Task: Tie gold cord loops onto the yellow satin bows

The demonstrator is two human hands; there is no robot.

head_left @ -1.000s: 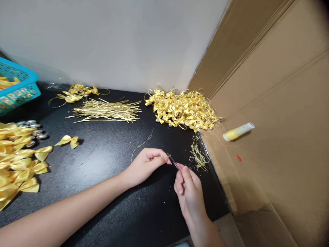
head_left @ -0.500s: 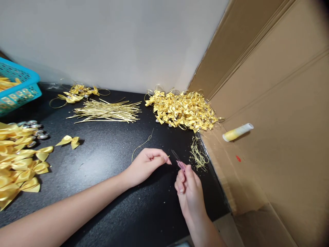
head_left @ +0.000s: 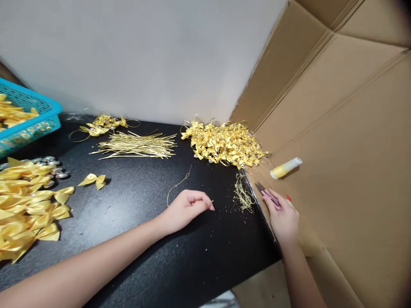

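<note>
Your left hand (head_left: 189, 210) is over the black table (head_left: 180, 273), its grip pinched together at thumb and forefinger on a thin gold cord (head_left: 176, 185); a short end pokes past the fingertips, and the rest curves out behind the hand onto the table. Your right hand (head_left: 285, 219) has its grip closed around small pink-handled metal snips (head_left: 270, 198), beyond the table's right edge, in front of the brown cardboard (head_left: 346, 171); you cannot tell whether the blades touch. Near them lies a tangle of fine gold cord clippings (head_left: 243, 194). On your left are rows of yellow satin bows (head_left: 35, 209), with silver beads (head_left: 59, 172) at their far end. Farther back lie a bundle of straight gold stems (head_left: 138, 145) and a heap of yellow bows with gold loops (head_left: 224, 143). At far left, a blue perforated plastic basket (head_left: 51, 110) holds loose yellow satin pieces (head_left: 16, 112).
</note>
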